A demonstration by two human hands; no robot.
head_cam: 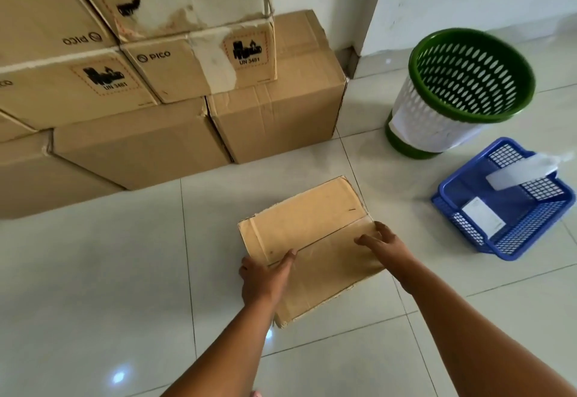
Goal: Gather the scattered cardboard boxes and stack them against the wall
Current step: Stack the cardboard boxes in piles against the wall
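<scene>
Small cardboard box (309, 240) sits right under both hands: left hand (265, 275) flat on its near-left edge, right hand (382, 245) spread on top. Probably light, stiff; grab opposite sides.

Soft, even daylight fills the scene, bright without harsh contrast. Shadows are faint and diffuse under the small cardboard box (309, 246) and beside the stacked boxes (131, 84). A small bluish-white glare spot (118, 376) shines on the glossy floor tiles (93, 271), and another glints near the left forearm. The wide-angle lens bends straight lines toward the edges. The green basket (462, 90) and a white object on the blue tray (499, 200) look smeared by motion blur.
</scene>
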